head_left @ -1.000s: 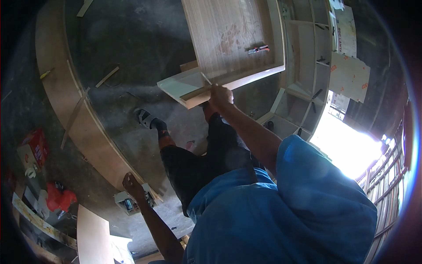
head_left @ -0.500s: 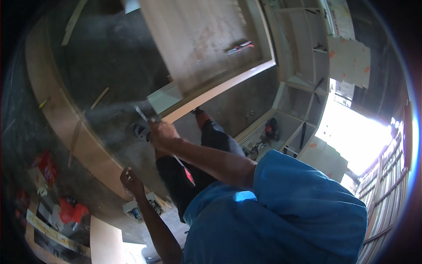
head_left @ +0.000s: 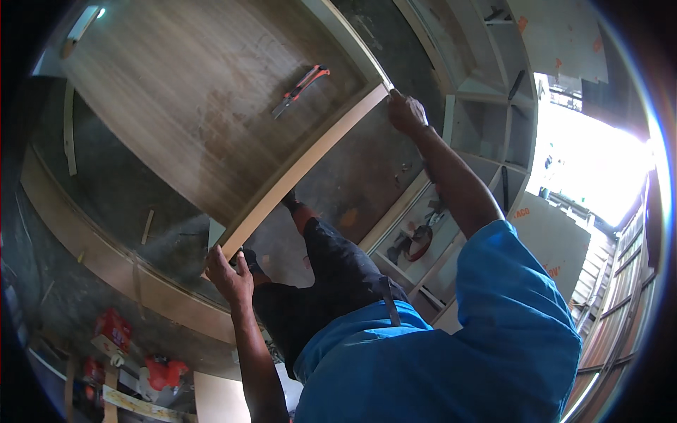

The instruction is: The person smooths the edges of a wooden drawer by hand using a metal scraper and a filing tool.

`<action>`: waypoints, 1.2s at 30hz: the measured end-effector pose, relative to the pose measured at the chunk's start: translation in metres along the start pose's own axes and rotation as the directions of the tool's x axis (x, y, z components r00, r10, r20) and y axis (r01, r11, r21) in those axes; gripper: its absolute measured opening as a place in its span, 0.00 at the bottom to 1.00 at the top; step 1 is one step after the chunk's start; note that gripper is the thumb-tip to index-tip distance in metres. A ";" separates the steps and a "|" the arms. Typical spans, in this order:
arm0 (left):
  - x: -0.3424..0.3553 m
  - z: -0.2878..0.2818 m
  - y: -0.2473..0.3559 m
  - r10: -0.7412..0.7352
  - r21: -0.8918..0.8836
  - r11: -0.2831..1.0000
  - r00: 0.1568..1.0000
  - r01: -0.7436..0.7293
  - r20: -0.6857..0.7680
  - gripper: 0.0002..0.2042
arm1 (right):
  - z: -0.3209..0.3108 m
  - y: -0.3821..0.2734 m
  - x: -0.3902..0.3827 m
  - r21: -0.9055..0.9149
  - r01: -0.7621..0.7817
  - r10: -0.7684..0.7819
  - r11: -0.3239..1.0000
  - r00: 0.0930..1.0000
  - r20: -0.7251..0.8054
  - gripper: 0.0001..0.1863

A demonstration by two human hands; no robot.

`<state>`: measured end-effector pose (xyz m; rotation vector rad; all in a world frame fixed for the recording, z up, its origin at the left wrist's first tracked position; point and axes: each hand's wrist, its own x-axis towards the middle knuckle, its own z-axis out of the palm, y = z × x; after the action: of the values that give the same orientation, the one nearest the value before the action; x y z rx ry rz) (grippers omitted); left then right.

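Note:
A wood-grain panel [head_left: 233, 106] with raised pale edging lies in front of me, its near edge strip [head_left: 310, 158] running up to the right. My left hand [head_left: 231, 278] grips the near left corner, thumb and fingers on either side of the edging. At the near right corner my right hand [head_left: 407, 114] is closed around the frame, some of its fingers hidden. On the panel's surface rests a red and black utility knife [head_left: 301, 90], apart from both hands.
A shelved cabinet carcass [head_left: 483, 127] stands to my right, with a reddish round tool [head_left: 419, 243] inside a compartment. A long curved-looking board [head_left: 169, 289] lies on the floor at left. Red packages [head_left: 113, 331] and scrap wood [head_left: 134, 405] sit at lower left.
The right hand, which held a thin pale strip with a red end, has moved right to the panel's corner; the strip is out of it. The left hand has risen to the other corner.

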<state>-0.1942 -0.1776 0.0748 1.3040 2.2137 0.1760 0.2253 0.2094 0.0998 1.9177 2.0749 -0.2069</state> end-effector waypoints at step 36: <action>0.040 -0.015 0.070 -0.022 -0.014 1.000 0.986 0.024 0.165 0.21 | 0.043 -0.166 -0.088 0.207 0.403 -0.451 0.891 0.742 0.496 0.15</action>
<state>-0.1632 -0.1053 0.0978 1.2379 2.0827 0.0743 0.0709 0.0969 0.0710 1.1813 2.0785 -0.8465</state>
